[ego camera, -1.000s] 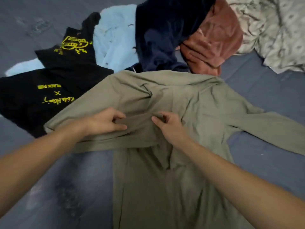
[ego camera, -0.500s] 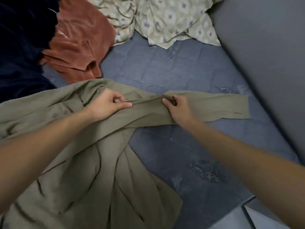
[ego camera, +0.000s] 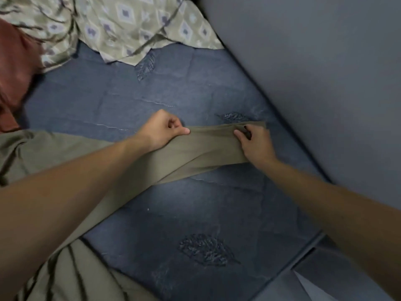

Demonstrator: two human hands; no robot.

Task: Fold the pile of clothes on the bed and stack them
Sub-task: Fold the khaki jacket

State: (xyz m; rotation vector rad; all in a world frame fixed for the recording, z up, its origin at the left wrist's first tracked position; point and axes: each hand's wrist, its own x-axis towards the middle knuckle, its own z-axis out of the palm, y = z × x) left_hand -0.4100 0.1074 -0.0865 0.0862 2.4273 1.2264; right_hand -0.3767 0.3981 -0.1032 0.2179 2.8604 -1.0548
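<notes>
A blue quilted bedspread (ego camera: 195,213) with stitched leaf motifs covers the bed. A plain grey wall (ego camera: 314,72) runs diagonally along its far side, just beyond the fingers. A rumpled patterned sheet (ego camera: 134,29), pale green with diamond shapes, lies bunched at the top. Light is dim and even.

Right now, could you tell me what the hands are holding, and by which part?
Both hold the olive shirt's sleeve: left hand pinches mid-sleeve, right hand grips near the cuff.
</notes>
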